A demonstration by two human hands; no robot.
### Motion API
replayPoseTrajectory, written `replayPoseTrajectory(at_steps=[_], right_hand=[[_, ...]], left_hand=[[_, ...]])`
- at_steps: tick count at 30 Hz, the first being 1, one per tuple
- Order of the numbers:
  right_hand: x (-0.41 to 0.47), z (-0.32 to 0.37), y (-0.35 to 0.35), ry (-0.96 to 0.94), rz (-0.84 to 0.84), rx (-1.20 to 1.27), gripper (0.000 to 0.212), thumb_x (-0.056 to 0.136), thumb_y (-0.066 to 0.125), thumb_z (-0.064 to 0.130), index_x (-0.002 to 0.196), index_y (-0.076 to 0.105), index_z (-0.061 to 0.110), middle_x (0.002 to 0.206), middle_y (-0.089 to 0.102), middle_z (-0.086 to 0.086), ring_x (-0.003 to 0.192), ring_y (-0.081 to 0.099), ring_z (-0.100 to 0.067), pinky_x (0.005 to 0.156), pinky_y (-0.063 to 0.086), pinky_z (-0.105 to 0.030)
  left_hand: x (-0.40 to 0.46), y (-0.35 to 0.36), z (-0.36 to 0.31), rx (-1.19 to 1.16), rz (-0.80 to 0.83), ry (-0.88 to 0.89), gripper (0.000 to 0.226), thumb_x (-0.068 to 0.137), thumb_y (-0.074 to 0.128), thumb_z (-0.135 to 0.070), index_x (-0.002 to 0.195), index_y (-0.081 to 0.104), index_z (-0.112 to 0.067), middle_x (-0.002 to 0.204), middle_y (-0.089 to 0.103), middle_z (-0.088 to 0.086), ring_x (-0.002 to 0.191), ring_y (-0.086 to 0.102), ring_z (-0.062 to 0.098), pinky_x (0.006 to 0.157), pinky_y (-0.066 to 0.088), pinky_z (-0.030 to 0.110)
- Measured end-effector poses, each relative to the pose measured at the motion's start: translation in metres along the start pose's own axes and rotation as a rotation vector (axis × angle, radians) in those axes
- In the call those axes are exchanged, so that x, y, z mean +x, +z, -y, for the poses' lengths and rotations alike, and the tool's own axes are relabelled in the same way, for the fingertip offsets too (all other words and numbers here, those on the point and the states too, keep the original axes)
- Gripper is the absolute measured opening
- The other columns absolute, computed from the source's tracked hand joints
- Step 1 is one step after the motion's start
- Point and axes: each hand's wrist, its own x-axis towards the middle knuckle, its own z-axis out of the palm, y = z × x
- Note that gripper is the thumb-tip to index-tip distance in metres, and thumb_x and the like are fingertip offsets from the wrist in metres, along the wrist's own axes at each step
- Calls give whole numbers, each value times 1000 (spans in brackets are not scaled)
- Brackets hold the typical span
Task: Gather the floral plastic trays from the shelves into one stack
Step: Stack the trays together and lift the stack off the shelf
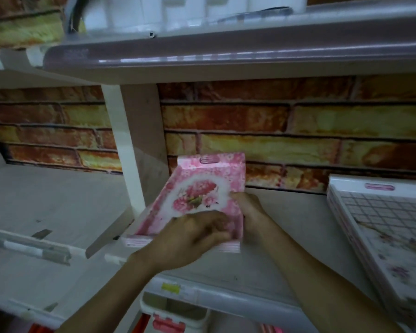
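Keep the pink rose-printed rectangular plastic tray (197, 193), at frame centre on the pale shelf (286, 248), level while lifting; support both near corners. The left hand (190, 234) grips its near edge, fingers curled over the rim; the right hand (247, 207) holds the right wall. A white-and-lilac checked floral tray stack (382, 224) lies at the right.

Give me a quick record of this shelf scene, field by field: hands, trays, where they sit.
left hand: grips the near end of the pink floral tray
right hand: holds the tray's right side
pink floral tray: tilted up, on a small stack on the shelf
purple floral trays: stacked at the right, untouched
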Motion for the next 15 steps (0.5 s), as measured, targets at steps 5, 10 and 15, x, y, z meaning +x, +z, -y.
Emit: replayPoseTrajectory(at_steps=[5,10,15], right_hand=[[-22,29,-58,-210,-74,-9,19,90,62,13,107,69,11,90,75,-8,75,74,-22,65,60,-32],[-54,49,-124,-339,-126,3,12,92,63,18,102,70,18,77,77,6,69,74,-12,57,60,-26],[-81,68,-195,-367,-161,3,17,92,64,19,107,70,15,86,77,-1,76,74,-20,67,60,-33]], left_hand=[[29,-3,31,-76,-370,-253,19,92,59,-36,107,64,-26,92,62,-21,74,62,-3,58,47,12],[63,23,44,-291,-479,-522,31,95,57,-34,115,60,-10,107,68,16,85,66,34,75,57,48],[95,73,-14,-764,-311,-628,44,91,43,-65,101,72,-32,99,76,-1,89,73,24,79,59,42]])
